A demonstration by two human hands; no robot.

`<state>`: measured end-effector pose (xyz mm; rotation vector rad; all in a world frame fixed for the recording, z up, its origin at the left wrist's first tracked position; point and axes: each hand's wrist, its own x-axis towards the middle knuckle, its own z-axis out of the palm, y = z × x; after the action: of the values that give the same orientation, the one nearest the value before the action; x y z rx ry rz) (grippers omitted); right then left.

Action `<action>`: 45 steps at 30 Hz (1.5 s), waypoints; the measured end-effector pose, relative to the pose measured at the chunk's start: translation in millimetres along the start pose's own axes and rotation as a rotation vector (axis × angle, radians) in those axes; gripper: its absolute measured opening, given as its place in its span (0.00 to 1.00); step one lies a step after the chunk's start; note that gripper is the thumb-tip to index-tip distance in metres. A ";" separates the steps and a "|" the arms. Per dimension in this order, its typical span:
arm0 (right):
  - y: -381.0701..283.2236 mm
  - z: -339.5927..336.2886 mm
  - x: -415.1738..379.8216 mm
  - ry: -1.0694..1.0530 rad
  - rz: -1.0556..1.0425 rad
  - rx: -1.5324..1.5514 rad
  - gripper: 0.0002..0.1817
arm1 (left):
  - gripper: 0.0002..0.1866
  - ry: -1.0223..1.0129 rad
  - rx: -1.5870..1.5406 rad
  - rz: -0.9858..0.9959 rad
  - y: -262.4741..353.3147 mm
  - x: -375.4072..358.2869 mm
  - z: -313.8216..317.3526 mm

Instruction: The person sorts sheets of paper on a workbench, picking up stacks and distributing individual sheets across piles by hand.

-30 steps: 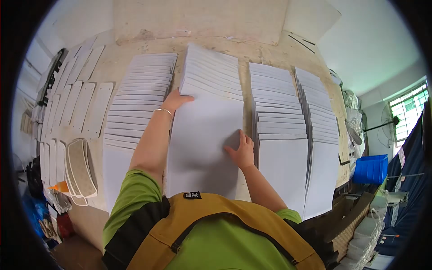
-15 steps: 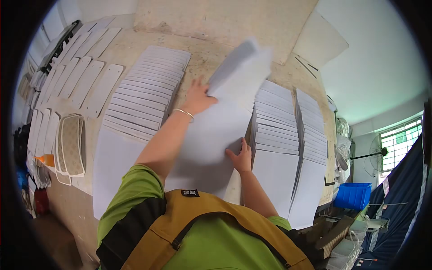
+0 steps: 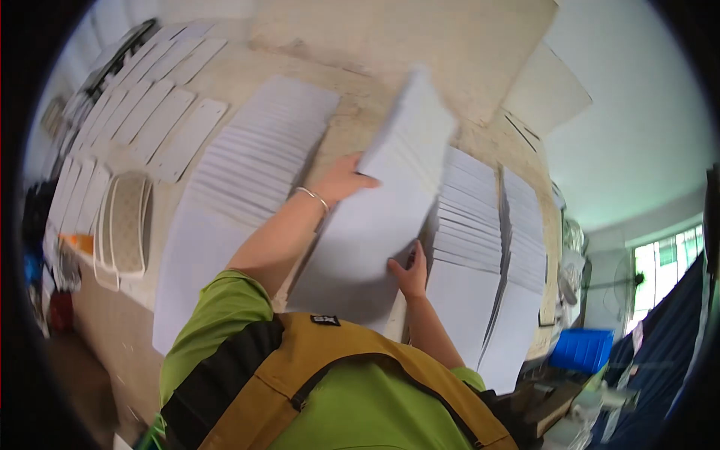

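- Pale, scuffed worktop (image 3: pixel 349 112) runs beneath the stacks, with a large flat board (image 3: pixel 405 37) at its far side and a bright barred window (image 3: pixel 666 277) off to the right.
- Blue plastic bin (image 3: pixel 581 351), straight-walled, sits beyond the right edge of the worktop, near a dark curtain (image 3: pixel 660 364); its contents cannot be made out.
- Held stack (image 3: pixel 360 232) of smooth white sheets lies between the hands at the middle of the worktop, slanted toward the far right; its far part, fanned into narrow overlapping steps, is blurred and looks raised.
- Left hand (image 3: pixel 346 180) grips the held stack's left edge, thumb across the top face, other fingers partly hidden at the side.
- Right hand (image 3: pixel 411 276) is at the nearer part of the right edge, thumb and fingers spread apart around it; how firmly it pinches cannot be told.
- Left stack (image 3: pixel 251 165), stepped at the far end and plain at the near end, lies left of the held one; two similar stepped stacks (image 3: pixel 469 225) stand on the right, with a narrow gap between them.
- Slim white panels (image 3: pixel 187 142) with rounded corners lie in rows farther left, above beige patterned pieces (image 3: pixel 129 217) with pale rims.
- Bare worktop shows between the left stack and the held stack's far part.
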<state>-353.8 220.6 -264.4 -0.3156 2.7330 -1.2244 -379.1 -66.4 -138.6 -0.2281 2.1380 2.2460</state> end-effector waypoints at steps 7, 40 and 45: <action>-36.8 -12.1 -48.3 0.132 -0.062 0.531 0.47 | 0.23 0.219 -0.317 0.335 47.2 -145.8 -11.5; -116.5 -26.4 -44.9 -0.957 -0.370 0.814 0.11 | 0.28 0.936 1.552 0.678 51.1 -355.8 -60.3; -136.6 -19.1 -63.6 -0.735 -0.062 0.693 0.08 | 0.21 0.709 1.312 0.318 65.5 -349.7 -70.2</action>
<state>-277.4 161.1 -147.4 -0.6063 1.5987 -1.5712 -35.6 -112.7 -31.9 -0.6753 3.6072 0.3550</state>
